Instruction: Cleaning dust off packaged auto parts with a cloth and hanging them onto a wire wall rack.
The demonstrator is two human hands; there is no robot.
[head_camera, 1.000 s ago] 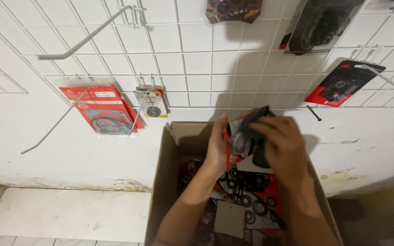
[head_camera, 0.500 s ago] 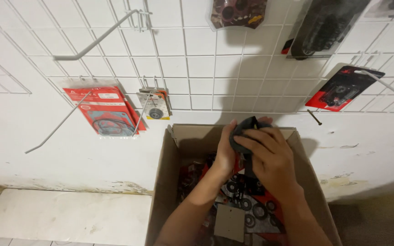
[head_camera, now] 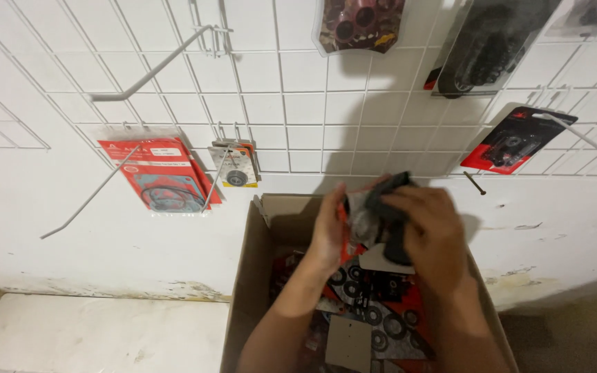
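Packet (head_camera: 374, 211): dark parts in clear, glossy wrap, held at frame centre, above the open box (head_camera: 243, 276), against the white grid wall (head_camera: 291, 90).

Far left: empty hook (head_camera: 150, 69) at upper left; second bare hook (head_camera: 91, 197) below it. Red gasket pack (head_camera: 160, 176) hung left of centre. Small bearing card (head_camera: 235, 164) just beside it, right.

Centre: left hand (head_camera: 329, 231), fingers curled, pinching packet's left edge. Right hand (head_camera: 433, 235), fingers closed over packet's top and right side. Box beneath, holding more red-and-black packs (head_camera: 374, 311) with rings and washers.

Top centre: hanging blister pack (head_camera: 361, 24). Upper right: dark bagged part (head_camera: 485, 48). Right: red-and-black pack (head_camera: 516, 141) on hook.

Handling, judged: light; wrap soft, crinkly, likely slippery; contents stiff and lumpy inside. Not fragile, though film liable to tear on hook tips. Best grip: flat edges or header end, thumb against fingers, not the bulging middle.
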